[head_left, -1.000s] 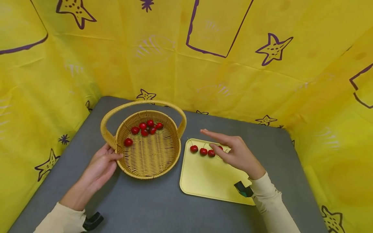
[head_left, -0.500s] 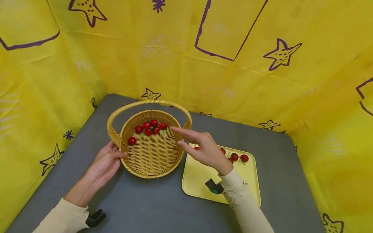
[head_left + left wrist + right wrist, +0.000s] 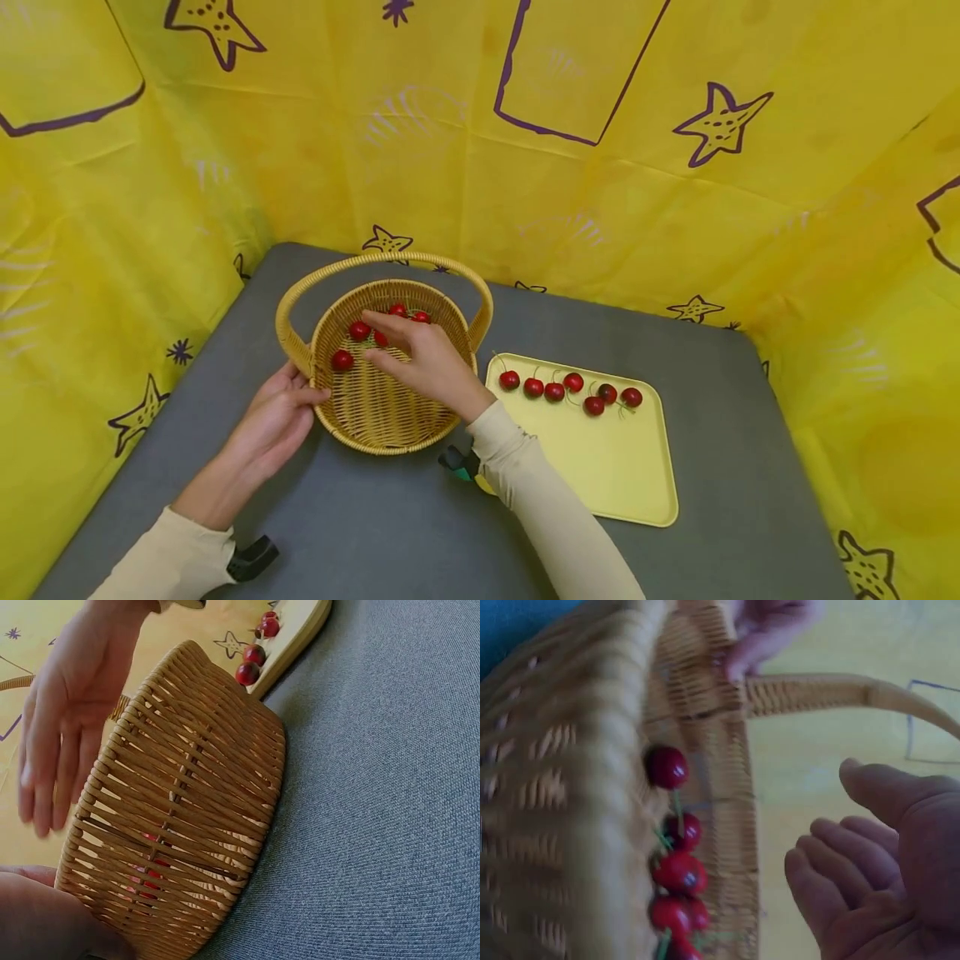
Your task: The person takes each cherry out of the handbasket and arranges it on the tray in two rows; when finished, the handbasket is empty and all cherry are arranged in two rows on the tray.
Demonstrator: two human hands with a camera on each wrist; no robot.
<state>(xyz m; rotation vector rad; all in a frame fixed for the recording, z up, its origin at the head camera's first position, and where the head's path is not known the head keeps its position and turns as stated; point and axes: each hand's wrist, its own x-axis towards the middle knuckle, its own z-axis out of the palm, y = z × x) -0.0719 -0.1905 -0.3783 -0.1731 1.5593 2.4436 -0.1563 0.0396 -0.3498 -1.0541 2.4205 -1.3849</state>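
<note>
Grip of the left hand (image 3: 273,419) pinches the round tan wicker basket (image 3: 375,408) on its left side, while the right hand (image 3: 427,358), fingers apart and unladen, hovers over round red cherries (image 3: 342,361) inside, where a bump could spill them.

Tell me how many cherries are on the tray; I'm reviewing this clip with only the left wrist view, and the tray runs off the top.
Observer: The head view shows seven cherries on the yellow tray.

Operator: I see the basket mostly from outside. How do the cherries lie inside it?

Observer: In the head view, the cherry nearest the left hand lies apart from the others; the right hand hides part of the group.

Operator: I catch only bits of the handle. Where does it join the basket?

Observer: In the head view, the handle arches up from opposite sides of the rim.
</note>
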